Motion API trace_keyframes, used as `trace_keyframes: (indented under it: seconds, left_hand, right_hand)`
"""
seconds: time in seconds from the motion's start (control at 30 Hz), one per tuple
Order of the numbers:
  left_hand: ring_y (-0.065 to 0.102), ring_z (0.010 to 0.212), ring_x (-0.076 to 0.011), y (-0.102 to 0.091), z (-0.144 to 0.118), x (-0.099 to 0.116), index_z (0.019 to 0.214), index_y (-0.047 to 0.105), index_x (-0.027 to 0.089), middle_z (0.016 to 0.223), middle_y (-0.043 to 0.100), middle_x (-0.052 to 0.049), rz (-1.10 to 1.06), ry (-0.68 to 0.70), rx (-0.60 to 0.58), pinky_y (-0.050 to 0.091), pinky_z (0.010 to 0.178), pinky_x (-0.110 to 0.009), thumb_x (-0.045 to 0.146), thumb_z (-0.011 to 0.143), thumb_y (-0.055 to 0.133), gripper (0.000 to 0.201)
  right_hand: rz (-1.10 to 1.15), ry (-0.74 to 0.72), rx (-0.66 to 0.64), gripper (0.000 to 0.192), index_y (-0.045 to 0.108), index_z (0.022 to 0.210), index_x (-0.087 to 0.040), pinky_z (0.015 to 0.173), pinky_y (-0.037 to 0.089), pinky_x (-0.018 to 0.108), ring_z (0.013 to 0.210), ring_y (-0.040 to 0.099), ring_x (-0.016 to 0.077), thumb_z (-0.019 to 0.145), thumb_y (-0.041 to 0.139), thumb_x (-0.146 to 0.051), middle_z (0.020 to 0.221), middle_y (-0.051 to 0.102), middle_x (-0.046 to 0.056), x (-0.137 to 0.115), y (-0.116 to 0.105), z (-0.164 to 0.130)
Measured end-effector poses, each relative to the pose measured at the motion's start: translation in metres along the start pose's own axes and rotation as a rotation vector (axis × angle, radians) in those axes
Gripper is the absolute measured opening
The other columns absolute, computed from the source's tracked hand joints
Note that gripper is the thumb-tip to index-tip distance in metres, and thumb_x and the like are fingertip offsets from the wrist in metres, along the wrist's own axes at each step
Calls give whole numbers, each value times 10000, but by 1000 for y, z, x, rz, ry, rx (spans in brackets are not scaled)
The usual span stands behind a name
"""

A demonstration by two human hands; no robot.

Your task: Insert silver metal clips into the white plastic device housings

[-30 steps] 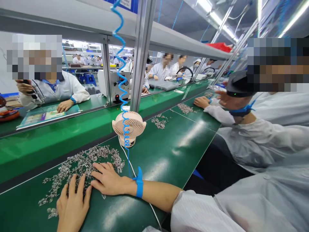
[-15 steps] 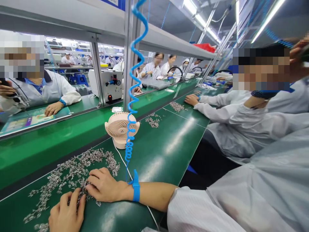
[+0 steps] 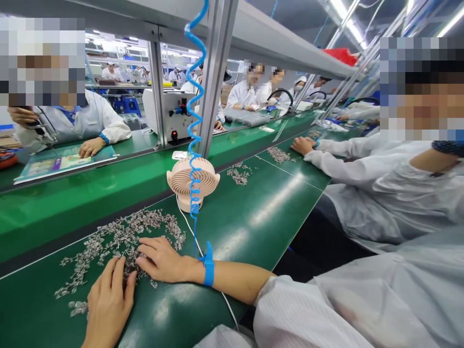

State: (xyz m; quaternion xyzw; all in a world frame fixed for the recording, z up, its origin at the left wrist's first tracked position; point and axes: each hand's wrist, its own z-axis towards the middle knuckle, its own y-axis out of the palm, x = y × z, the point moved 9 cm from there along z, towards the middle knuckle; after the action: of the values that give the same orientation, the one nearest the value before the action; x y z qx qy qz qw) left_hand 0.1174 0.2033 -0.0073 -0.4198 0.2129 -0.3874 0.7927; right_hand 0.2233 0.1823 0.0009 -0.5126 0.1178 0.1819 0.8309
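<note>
Many loose silvery metal parts left of cream round plastic fan. Bare left hand and bare right hand palm-down there, fingers bent; some fingertips hidden, can't tell grip.

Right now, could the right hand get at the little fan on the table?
Probably yes: the fan stands a little beyond the right hand, though the coiled blue cord hangs in front.

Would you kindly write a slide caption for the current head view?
Left hand and right hand at a spread of small metallic parts on a green tabletop, a pale fan beyond.
</note>
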Motion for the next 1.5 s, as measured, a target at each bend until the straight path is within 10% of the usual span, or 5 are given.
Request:
trace_keyframes:
  seconds: [0.27, 0.63, 0.83, 1.13, 1.5]
  left_hand:
    - [420, 1178, -327, 21, 0, -3, 1299, 433, 60, 1376, 398, -152, 24, -185, -315, 409, 860, -486, 360, 907, 179, 555]
    - [379, 1223, -320, 10, -7, 2, 1313, 420, 82, 1414, 335, -155, 36, -156, -226, 288, 990, -526, 367, 904, 244, 529]
    - [231, 1303, -357, 22, -11, 4, 1377, 303, 88, 1470, 218, -121, 83, -223, -517, 282, 984, -558, 375, 906, 265, 553]
    - [98, 1326, -421, 7, -13, -12, 1412, 214, 162, 1500, 110, -104, 66, -360, -489, 162, 992, -642, 486, 897, 282, 612]
    - [169, 1317, -409, 20, -16, -13, 1415, 193, 226, 1501, 112, -93, 23, -345, -598, 220, 993, -604, 522, 883, 285, 616]
  right_hand:
    - [-42, -136, -149, 281, 561, 1011, -147, 831, 435, 298, 972, 562, 154, 926, 382, -346, 1182, 567, 96, -15, 8, -1]
    - [-21, -175, -143, 316, 561, 1073, -110, 925, 414, 328, 1079, 523, 165, 938, 351, -304, 1233, 552, 96, -23, -4, -12]
    - [-46, -3, -364, 501, 364, 1338, -121, 995, 280, 582, 1312, 242, 319, 926, 352, -407, 1460, 249, 123, -10, 17, -23]
    - [20, 198, -183, 484, 388, 1338, -113, 1074, 246, 419, 1333, 251, 209, 947, 261, -369, 1442, 295, 120, 37, -10, -12]
    - [-128, 255, -447, 629, 222, 1419, -135, 1023, 177, 625, 1347, 135, 352, 910, 322, -488, 1498, 94, 101, 41, 17, -1]
